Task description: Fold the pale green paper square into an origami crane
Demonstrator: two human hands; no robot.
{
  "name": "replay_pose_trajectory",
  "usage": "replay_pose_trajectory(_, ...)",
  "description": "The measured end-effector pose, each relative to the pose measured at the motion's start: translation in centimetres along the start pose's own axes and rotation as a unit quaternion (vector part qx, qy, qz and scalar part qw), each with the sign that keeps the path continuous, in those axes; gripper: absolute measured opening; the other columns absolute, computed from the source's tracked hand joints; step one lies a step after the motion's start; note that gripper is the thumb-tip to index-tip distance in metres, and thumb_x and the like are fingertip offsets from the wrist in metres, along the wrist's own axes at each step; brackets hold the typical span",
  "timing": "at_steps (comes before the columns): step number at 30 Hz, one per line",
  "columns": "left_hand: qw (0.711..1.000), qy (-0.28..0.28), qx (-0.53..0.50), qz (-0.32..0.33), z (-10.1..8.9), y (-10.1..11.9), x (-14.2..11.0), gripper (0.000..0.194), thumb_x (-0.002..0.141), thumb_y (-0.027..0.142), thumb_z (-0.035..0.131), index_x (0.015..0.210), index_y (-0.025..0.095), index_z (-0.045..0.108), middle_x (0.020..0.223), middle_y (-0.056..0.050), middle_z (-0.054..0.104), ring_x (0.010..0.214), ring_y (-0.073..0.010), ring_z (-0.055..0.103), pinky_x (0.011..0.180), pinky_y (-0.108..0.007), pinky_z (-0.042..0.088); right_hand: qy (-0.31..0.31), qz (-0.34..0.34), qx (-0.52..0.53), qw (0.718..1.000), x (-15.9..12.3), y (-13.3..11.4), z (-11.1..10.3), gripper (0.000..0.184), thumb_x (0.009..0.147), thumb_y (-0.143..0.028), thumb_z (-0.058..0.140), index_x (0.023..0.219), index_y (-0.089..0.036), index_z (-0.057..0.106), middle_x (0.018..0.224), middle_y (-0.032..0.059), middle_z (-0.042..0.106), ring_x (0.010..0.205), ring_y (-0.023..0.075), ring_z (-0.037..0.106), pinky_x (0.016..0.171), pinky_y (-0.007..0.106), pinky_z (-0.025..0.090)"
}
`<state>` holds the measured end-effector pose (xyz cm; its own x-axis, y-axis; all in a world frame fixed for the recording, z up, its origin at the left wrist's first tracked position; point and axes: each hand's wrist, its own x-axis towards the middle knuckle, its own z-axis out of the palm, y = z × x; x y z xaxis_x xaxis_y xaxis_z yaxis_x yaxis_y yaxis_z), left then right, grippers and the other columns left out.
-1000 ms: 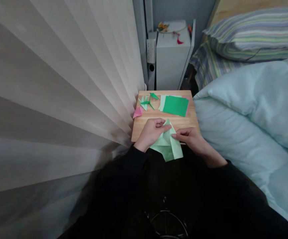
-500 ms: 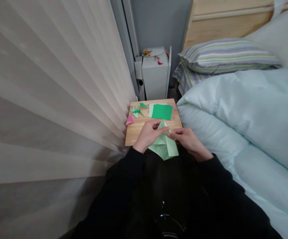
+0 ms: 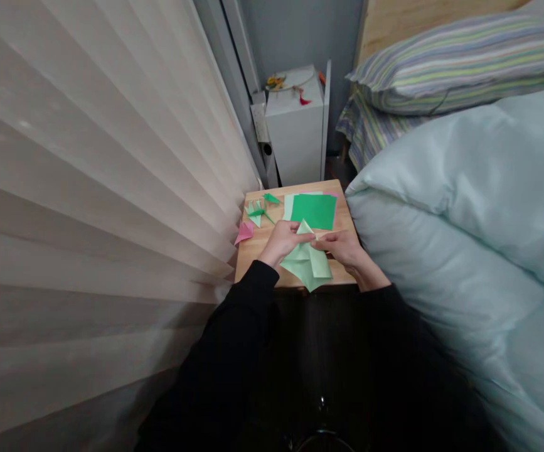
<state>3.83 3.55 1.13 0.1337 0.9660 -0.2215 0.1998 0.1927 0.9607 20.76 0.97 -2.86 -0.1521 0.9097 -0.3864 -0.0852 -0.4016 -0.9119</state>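
Observation:
A partly folded sheet of light green origami paper (image 3: 305,262) is held over the near edge of a small wooden table (image 3: 253,263). My left hand (image 3: 282,240) pinches its upper left side, thumb on top. From the right, my right hand (image 3: 343,247) pinches the paper's upper right edge, its fingertips close to the left thumb. The paper's lower part fans out and hangs free. Just beyond the hands lies a stack of paper with a dark green sheet (image 3: 315,211) on top, and light green and pink edges showing below.
Folded green paper pieces (image 3: 255,212) and a pink one (image 3: 245,232) sit at the table's left side. A pleated curtain (image 3: 112,188) borders the left, and a bed with a pale blue quilt (image 3: 441,188) the right. Behind stands a white cabinet (image 3: 295,138).
Both hands and the paper have shifted slightly up in view, further over the table. The right fingertips have come nearer to the left thumb. The camera view has moved a little.

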Motion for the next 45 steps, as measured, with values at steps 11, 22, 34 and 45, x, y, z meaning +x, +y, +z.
replay_pose_trajectory(11, 0.998, -0.003, -0.062, -0.002, 2.2, -2.5, 1.9, 0.048, 0.053, 0.05, 0.092, 0.062, 0.015, 0.061, 0.062, 0.003, 0.058, 0.057, -0.0094, 0.048, 0.055, -0.024, 0.034, -0.019, 0.043, -0.004, 0.999, 1.7, 1.8, -2.3, 0.037, 0.055, -0.043, 0.094, 0.059, -0.017, 0.068, 0.057, -0.0002, 0.064, 0.054, 0.0113, 0.053, 0.054, 0.027, 0.043)
replay_pose_trajectory(22, 0.996, -0.001, -0.087, -0.025, 0.7, -0.4, -1.2, 0.032, 0.059, 0.035, 0.092, 0.067, 0.015, 0.068, 0.066, 0.001, 0.065, 0.059, -0.0105, 0.054, 0.059, -0.025, 0.042, -0.04, -0.034, -0.052, 0.997, -0.5, 2.1, -0.9, 0.036, 0.061, -0.049, 0.09, 0.066, -0.017, 0.074, 0.066, 0.0001, 0.068, 0.063, 0.0132, 0.055, 0.063, 0.029, 0.04)
replay_pose_trajectory(34, 0.993, 0.035, -0.087, -0.07, -2.0, -0.9, -2.0, 0.03, 0.059, 0.034, 0.092, 0.07, 0.016, 0.071, 0.067, 0.0, 0.069, 0.058, -0.0111, 0.056, 0.057, -0.025, 0.043, -0.046, -0.017, 0.013, 0.999, -0.7, 1.4, 3.3, 0.044, 0.065, -0.058, 0.086, 0.062, -0.017, 0.073, 0.058, -0.0015, 0.058, 0.057, 0.0112, 0.043, 0.056, 0.028, 0.033)
replay_pose_trajectory(45, 0.994, 0.031, -0.081, -0.066, -1.9, -3.2, -2.2, 0.03, 0.057, 0.037, 0.094, 0.068, 0.016, 0.075, 0.071, -0.003, 0.074, 0.064, -0.0146, 0.063, 0.062, -0.027, 0.047, 0.023, -0.013, -0.117, 0.993, -2.2, 2.3, 2.9, 0.05, 0.065, -0.065, 0.083, 0.059, -0.017, 0.072, 0.054, -0.0008, 0.054, 0.052, 0.0101, 0.035, 0.049, 0.028, 0.024)
